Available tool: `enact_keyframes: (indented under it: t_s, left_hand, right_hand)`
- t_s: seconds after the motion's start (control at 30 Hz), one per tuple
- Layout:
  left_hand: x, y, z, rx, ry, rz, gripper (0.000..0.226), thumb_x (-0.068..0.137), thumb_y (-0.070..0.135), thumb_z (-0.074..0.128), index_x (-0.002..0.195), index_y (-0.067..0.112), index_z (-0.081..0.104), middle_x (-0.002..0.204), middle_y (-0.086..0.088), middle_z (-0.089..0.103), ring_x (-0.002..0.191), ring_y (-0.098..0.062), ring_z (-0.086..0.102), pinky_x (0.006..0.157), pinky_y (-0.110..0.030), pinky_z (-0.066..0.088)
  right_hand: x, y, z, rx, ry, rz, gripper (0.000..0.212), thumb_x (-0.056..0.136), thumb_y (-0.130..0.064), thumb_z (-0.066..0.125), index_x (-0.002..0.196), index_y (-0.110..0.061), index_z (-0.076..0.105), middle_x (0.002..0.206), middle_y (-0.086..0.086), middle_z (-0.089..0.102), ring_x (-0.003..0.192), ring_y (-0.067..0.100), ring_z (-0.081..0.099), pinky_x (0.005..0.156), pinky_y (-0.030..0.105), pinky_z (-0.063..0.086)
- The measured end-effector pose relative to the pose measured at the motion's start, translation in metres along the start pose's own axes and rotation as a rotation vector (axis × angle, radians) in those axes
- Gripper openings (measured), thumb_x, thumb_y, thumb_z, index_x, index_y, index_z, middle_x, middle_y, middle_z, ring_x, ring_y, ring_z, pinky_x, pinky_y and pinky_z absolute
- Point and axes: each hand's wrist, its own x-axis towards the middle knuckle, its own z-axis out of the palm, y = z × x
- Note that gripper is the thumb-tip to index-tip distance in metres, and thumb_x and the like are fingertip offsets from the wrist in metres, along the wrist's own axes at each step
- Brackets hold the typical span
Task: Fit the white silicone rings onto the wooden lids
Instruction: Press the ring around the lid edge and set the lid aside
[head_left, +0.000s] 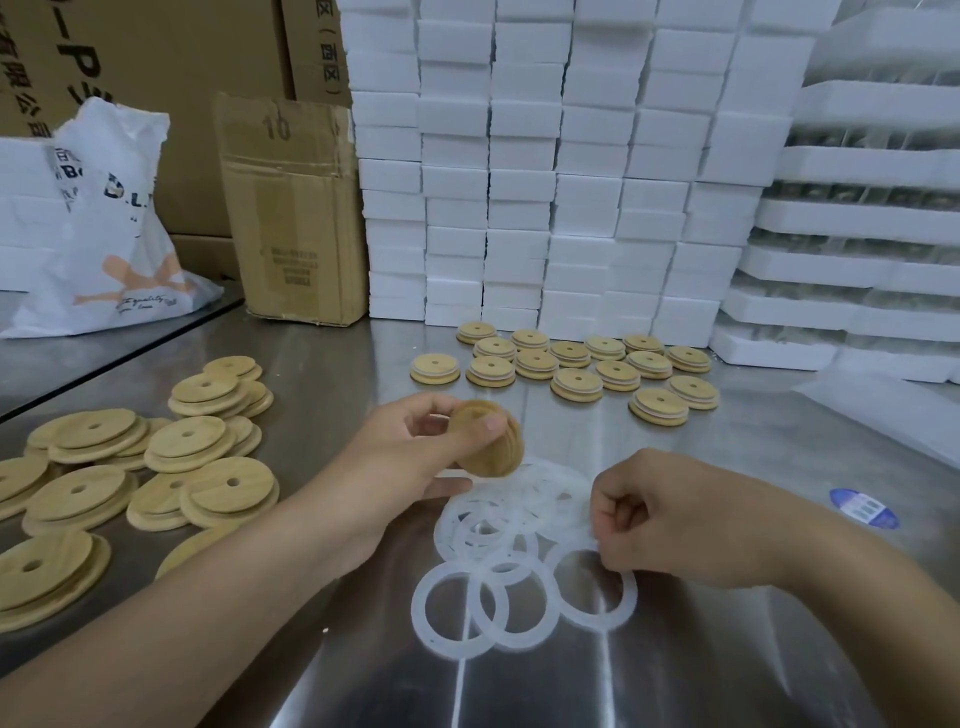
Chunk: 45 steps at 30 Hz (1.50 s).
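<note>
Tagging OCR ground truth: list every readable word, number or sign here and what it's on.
"10": upright cardboard box.
"D.L.", script "quality": white plastic bag; the rest is lost in creases.
"P", "有限公": large carton behind, cut off.
Printed block lower on that box and the blue sticker: too blurred to read.

Even overhead light glares on the steel table (675, 649) (edges bowed, slightly soft).
</note>
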Motion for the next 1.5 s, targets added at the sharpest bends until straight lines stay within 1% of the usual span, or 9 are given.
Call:
enact_keyframes:
  t_s: [0.17,0.27,0.43,0.6,0.73,0.87,1.1,1.33,1.5]
  left_hand:
    - [0.0,-0.001,0.006,-0.158,0.008,-0.06,0.021,0.096,0.026,0.077,0.11,0.011,0.081,0.108,-0.016,0.082,0.1,-0.028,0.081,0.076,-0.035,0.068]
    - [-0.001,0.001,0.01,-0.229,0.002,-0.107,0.022,0.099,0.023,0.074,0.117,0.009,0.073,0.111,-0.021,0.08,0.1,-0.036,0.081,0.075,-0.041,0.068]
    - [-0.009,0.006,0.019,-0.422,-0.128,-0.15,0.022,0.105,0.023,0.067,0.125,0.015,0.073,0.115,-0.025,0.078,0.099,-0.041,0.08,0.073,-0.046,0.067]
    - [-0.015,0.007,0.023,-0.393,-0.307,-0.144,0.041,0.099,0.043,0.069,0.129,0.016,0.075,0.127,-0.025,0.075,0.114,-0.044,0.075,0.089,-0.053,0.065]
    - [-0.017,0.004,0.026,-0.225,-0.306,-0.024,0.043,0.097,0.019,0.078,0.138,0.021,0.068,0.124,-0.017,0.078,0.115,-0.035,0.076,0.094,-0.051,0.064]
    - [-0.017,0.001,0.028,-0.171,-0.269,0.025,0.039,0.101,0.005,0.07,0.136,0.023,0.07,0.116,-0.016,0.08,0.112,-0.033,0.078,0.091,-0.048,0.065]
    - [-0.02,0.001,0.029,-0.055,-0.268,0.106,0.028,0.104,0.011,0.068,0.116,0.033,0.079,0.115,-0.008,0.081,0.11,-0.029,0.078,0.087,-0.047,0.067]
    - [-0.02,0.004,0.028,-0.087,-0.227,0.138,0.028,0.103,0.01,0.069,0.128,0.022,0.071,0.114,-0.01,0.082,0.108,-0.03,0.079,0.085,-0.049,0.068]
    - [-0.02,0.005,0.027,-0.081,-0.245,0.144,0.027,0.103,0.01,0.069,0.128,0.019,0.071,0.113,-0.011,0.082,0.108,-0.031,0.079,0.085,-0.047,0.068]
  right_hand:
    - [-0.006,0.001,-0.015,0.341,0.223,-0.166,0.013,0.073,-0.03,0.069,0.085,-0.028,0.074,0.075,-0.007,0.066,0.069,0.008,0.057,0.07,0.032,0.046]
    - [-0.011,-0.006,-0.018,0.475,0.24,-0.28,0.014,0.076,-0.025,0.068,0.087,-0.025,0.075,0.081,0.011,0.064,0.075,0.014,0.057,0.074,0.035,0.043]
    - [-0.005,-0.02,-0.004,0.634,0.215,-0.4,0.008,0.083,-0.014,0.082,0.086,-0.018,0.076,0.078,0.005,0.071,0.075,0.013,0.065,0.071,0.019,0.051]
    - [0.008,-0.022,0.009,0.6,0.416,-0.396,0.01,0.087,-0.009,0.085,0.089,-0.014,0.076,0.079,0.005,0.076,0.071,0.009,0.068,0.069,0.017,0.053]
    - [0.01,-0.021,0.012,0.577,0.507,-0.389,0.011,0.087,-0.012,0.085,0.087,-0.019,0.077,0.082,0.002,0.078,0.079,0.022,0.073,0.068,0.016,0.052]
    - [0.011,-0.02,0.011,0.528,0.587,-0.383,0.013,0.086,-0.016,0.086,0.084,-0.026,0.077,0.082,-0.004,0.077,0.078,0.016,0.071,0.065,0.011,0.047]
    - [0.011,-0.017,0.009,0.429,0.602,-0.373,0.009,0.088,-0.02,0.083,0.087,-0.028,0.08,0.081,-0.008,0.076,0.074,0.006,0.064,0.066,0.012,0.045]
    - [0.011,-0.014,0.006,0.452,0.575,-0.389,0.011,0.089,-0.021,0.083,0.084,-0.03,0.082,0.082,-0.007,0.078,0.08,0.015,0.07,0.069,0.012,0.048]
    - [0.011,-0.015,0.007,0.466,0.581,-0.385,0.01,0.087,-0.023,0.083,0.082,-0.032,0.082,0.081,-0.008,0.078,0.079,0.012,0.071,0.068,0.011,0.049]
